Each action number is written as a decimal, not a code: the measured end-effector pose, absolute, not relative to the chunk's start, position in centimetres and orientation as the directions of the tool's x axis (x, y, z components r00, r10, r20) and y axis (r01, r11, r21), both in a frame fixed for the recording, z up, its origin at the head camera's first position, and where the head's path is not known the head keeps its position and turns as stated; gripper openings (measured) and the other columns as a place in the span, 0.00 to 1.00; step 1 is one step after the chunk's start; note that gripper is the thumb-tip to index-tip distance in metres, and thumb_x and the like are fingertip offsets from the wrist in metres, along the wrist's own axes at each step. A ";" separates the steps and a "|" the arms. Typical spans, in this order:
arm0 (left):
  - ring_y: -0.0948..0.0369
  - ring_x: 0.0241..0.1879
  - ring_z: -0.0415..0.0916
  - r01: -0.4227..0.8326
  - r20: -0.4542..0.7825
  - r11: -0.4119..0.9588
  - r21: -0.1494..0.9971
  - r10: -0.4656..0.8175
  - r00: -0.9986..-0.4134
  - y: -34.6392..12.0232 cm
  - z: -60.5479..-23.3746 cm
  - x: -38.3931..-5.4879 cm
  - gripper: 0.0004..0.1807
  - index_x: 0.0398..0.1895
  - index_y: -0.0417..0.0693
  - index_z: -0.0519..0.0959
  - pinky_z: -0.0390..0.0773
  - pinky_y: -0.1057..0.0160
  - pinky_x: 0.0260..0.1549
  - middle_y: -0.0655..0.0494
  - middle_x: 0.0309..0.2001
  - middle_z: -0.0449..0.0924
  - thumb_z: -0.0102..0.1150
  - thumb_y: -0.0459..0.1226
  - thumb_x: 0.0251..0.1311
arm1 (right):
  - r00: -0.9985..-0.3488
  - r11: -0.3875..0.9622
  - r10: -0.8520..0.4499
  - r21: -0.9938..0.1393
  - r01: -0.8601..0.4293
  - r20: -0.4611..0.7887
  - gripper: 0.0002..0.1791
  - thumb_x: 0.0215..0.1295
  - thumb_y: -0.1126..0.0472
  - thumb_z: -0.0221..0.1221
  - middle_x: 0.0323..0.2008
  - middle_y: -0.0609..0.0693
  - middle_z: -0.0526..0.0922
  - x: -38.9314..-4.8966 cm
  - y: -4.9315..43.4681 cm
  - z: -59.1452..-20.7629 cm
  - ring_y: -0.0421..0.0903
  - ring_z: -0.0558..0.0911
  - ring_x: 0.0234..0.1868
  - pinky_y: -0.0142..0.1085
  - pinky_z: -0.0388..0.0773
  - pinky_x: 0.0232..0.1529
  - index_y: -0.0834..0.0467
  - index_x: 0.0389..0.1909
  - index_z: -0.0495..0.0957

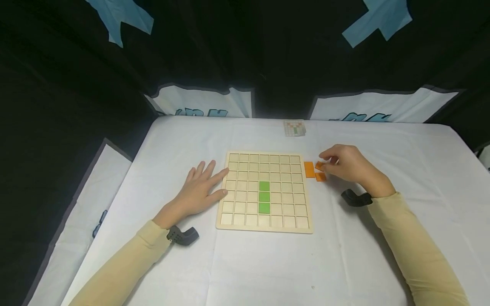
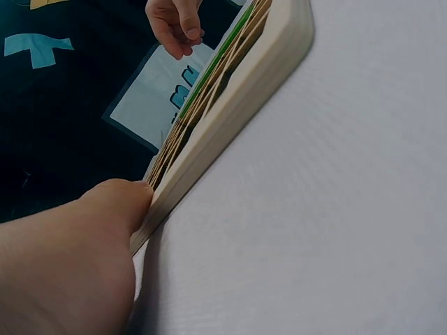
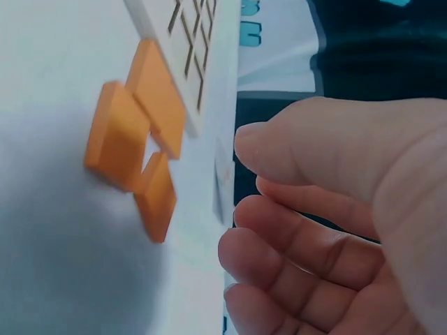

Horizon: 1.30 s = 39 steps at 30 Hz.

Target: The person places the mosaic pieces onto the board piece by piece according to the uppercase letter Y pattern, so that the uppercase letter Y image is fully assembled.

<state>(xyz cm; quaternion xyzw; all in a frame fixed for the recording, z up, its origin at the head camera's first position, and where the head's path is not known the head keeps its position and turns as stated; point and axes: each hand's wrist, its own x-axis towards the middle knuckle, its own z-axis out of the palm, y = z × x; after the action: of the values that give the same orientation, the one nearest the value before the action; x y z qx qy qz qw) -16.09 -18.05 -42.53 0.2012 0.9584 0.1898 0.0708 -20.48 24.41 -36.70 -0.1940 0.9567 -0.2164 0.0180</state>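
A pale wooden grid board [image 1: 283, 222] lies flat on the table, with three green square tiles [image 1: 264, 196] stacked in one column of its cells. My left hand [image 1: 197, 191] rests on the cloth at the board's left side, fingers spread; thumb and index finger touch the rim. In the left wrist view, the thumb [image 2: 122, 202] lies against the board's edge [image 2: 230, 112]. Close over several orange tiles [image 1: 309, 169] at the board's right side is my right hand [image 1: 346, 163]. Its thumb and fingers are loosely bent, with nothing between them in the right wrist view. Three orange pieces [image 3: 157, 91] lie beside it there.
A small printed card [image 1: 294, 128] with a coloured grid lies behind the board. White cloth [image 1: 260, 267] covers the table. Black curtain [image 1: 268, 51] with blue tape hangs along the back and left. Each wrist wears a black camera mount [image 1: 356, 198].
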 end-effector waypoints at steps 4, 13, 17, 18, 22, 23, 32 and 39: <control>0.33 0.81 0.33 0.356 -0.060 0.848 0.394 0.410 -0.910 -18.1 -42.6 -16.1 0.36 0.80 0.58 0.59 0.34 0.29 0.76 0.36 0.82 0.43 0.51 0.55 0.72 | -0.930 0.834 -0.365 -0.431 -0.345 0.038 0.17 0.59 0.68 0.68 0.42 0.63 0.88 -20.9 24.7 -37.2 0.51 0.80 0.36 0.34 0.75 0.32 0.69 0.50 0.85; 0.33 0.81 0.33 0.353 -0.064 0.849 0.394 0.409 -0.910 -18.0 -42.5 -16.0 0.36 0.80 0.57 0.59 0.34 0.29 0.76 0.36 0.82 0.42 0.51 0.55 0.72 | -0.952 0.845 -0.306 -0.461 -0.271 0.000 0.19 0.59 0.66 0.68 0.41 0.64 0.85 -21.3 24.5 -38.4 0.52 0.77 0.35 0.34 0.74 0.34 0.70 0.51 0.84; 0.33 0.81 0.33 0.353 -0.062 0.848 0.394 0.408 -0.911 -18.0 -42.5 -16.0 0.36 0.80 0.57 0.59 0.35 0.29 0.76 0.36 0.82 0.43 0.50 0.55 0.72 | -0.953 0.849 -0.303 -0.456 -0.265 -0.010 0.21 0.58 0.64 0.69 0.39 0.62 0.85 -21.5 24.4 -38.8 0.51 0.76 0.35 0.35 0.73 0.35 0.69 0.51 0.84; 0.33 0.81 0.33 0.353 -0.062 0.849 0.393 0.408 -0.911 -18.0 -42.5 -16.0 0.36 0.80 0.57 0.59 0.35 0.29 0.76 0.36 0.82 0.43 0.50 0.55 0.72 | -0.952 0.850 -0.304 -0.454 -0.267 -0.010 0.21 0.58 0.64 0.69 0.39 0.62 0.85 -21.6 24.4 -38.9 0.51 0.76 0.35 0.35 0.73 0.35 0.69 0.51 0.84; 0.33 0.81 0.33 0.358 -0.056 0.848 0.390 0.410 -0.910 -18.0 -42.4 -16.0 0.36 0.80 0.57 0.60 0.35 0.29 0.76 0.36 0.82 0.43 0.50 0.55 0.72 | -0.954 0.857 -0.298 -0.448 -0.254 -0.030 0.20 0.58 0.65 0.69 0.39 0.62 0.85 -21.6 24.3 -39.1 0.52 0.76 0.36 0.37 0.74 0.37 0.68 0.51 0.84; 0.33 0.81 0.34 0.360 -0.054 0.848 0.389 0.412 -0.910 -18.0 -42.4 -16.0 0.36 0.80 0.57 0.60 0.35 0.29 0.76 0.36 0.82 0.43 0.51 0.55 0.72 | -0.955 0.860 -0.293 -0.448 -0.245 -0.040 0.20 0.58 0.65 0.69 0.39 0.61 0.85 -21.6 24.2 -39.1 0.52 0.76 0.36 0.37 0.75 0.38 0.68 0.51 0.84; 0.32 0.81 0.34 0.366 -0.050 0.847 0.385 0.416 -0.908 -18.0 -42.3 -16.0 0.37 0.80 0.57 0.60 0.36 0.28 0.76 0.36 0.82 0.44 0.50 0.56 0.72 | -0.961 0.884 -0.263 -0.420 -0.207 -0.081 0.18 0.60 0.66 0.68 0.38 0.61 0.83 -21.5 23.8 -39.2 0.53 0.75 0.38 0.39 0.74 0.39 0.68 0.51 0.85; 0.32 0.81 0.34 0.368 -0.051 0.845 0.387 0.419 -0.907 -18.1 -42.3 -15.9 0.36 0.80 0.57 0.59 0.36 0.28 0.75 0.36 0.82 0.44 0.51 0.55 0.72 | -0.960 0.881 -0.264 -0.428 -0.202 -0.090 0.18 0.61 0.66 0.68 0.41 0.62 0.84 -21.4 23.7 -39.3 0.53 0.76 0.39 0.41 0.76 0.41 0.69 0.51 0.84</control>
<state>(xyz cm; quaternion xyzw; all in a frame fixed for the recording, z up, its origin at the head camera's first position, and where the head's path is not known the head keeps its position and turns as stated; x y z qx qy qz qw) -15.94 -18.07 -42.29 0.2054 0.9582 0.1876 0.0669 -21.43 23.67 -39.29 -0.1203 0.9671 -0.2122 0.0729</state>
